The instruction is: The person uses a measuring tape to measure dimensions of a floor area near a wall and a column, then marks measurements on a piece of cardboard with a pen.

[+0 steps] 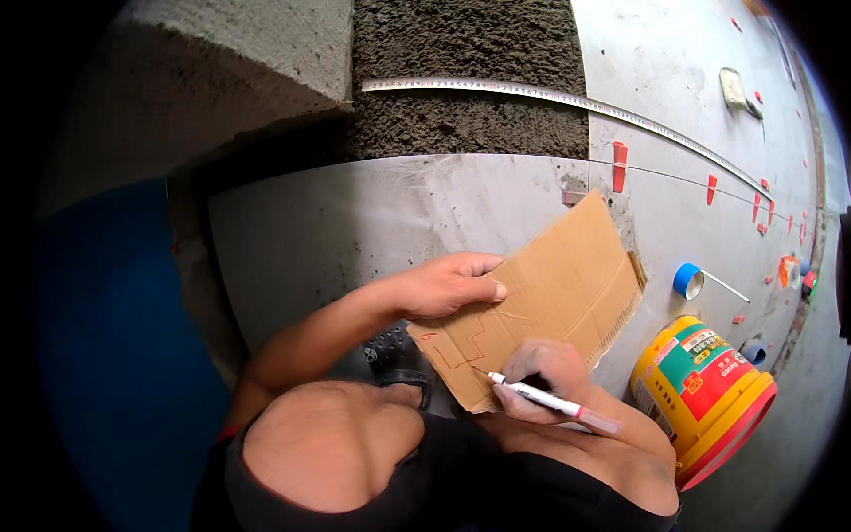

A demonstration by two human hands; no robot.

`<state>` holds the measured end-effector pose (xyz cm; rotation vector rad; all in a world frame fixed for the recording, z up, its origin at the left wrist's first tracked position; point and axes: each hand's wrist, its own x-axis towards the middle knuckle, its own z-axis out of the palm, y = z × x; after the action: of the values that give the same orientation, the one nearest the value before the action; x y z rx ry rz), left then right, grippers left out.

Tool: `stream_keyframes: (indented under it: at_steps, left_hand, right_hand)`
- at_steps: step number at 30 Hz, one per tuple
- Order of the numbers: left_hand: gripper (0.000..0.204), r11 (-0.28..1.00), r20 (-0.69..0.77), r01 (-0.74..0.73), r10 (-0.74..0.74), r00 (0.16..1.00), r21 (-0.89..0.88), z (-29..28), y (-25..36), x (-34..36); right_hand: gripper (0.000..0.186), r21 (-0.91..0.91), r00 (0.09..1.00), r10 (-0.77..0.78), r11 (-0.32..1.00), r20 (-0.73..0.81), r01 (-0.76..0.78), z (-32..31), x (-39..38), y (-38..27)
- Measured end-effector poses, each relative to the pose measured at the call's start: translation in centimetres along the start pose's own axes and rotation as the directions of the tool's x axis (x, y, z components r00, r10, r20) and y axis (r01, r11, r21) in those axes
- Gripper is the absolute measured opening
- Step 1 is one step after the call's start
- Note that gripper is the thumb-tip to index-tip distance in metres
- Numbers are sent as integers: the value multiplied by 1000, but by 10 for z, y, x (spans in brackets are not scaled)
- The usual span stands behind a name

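Note:
A flat piece of brown cardboard [558, 275] is held tilted above my knees, with a stepped outline and a mark drawn on it in red lines. My left hand [456, 285] grips its upper left edge, thumb on top and fingers hidden beneath. My right hand [545, 377] is closed round a white marker pen [541, 396] with a red band and a pinkish end. The pen's tip points at the drawn lines, at or just above the cardboard; whether it touches I cannot tell.
A metal ruler [532, 90] stretches across rough dark mortar [470, 53] and grey tiles [674, 53]. Red wedges [620, 167] sit along the tile joints. On the right are a blue tape roll [688, 281], a yellow bucket [660, 372] and a pale-headed tool [734, 89]. A concrete block [257, 44] stands upper left.

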<state>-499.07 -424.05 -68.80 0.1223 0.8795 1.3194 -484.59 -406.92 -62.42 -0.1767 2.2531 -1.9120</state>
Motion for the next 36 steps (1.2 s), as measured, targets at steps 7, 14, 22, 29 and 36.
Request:
stream_keyframes:
  at_steps: [7,14,22,29,36]
  left_hand:
    - [30,994,-13,-58,57,998,-89,-2,-16,4]
    - [32,997,-31,-30,28,999,-69,-9,-18,-2]
    - [31,988,7,-27,29,1000,-152,-6,-14,3]
    - [29,986,21,-30,34,999,-162,-8,-15,5]
    - [30,987,1,-41,41,999,-154,-8,-15,0]
  right_hand:
    - [24,-36,998,-68,997,18,69,14,2,7]
    - [23,-86,996,-62,994,65,68,18,11,5]
    - [22,-39,996,-51,998,72,54,13,6,6]
    - [23,-65,998,-49,997,-29,47,12,2,9]
    - [23,-101,995,-62,992,77,70,11,6,12]
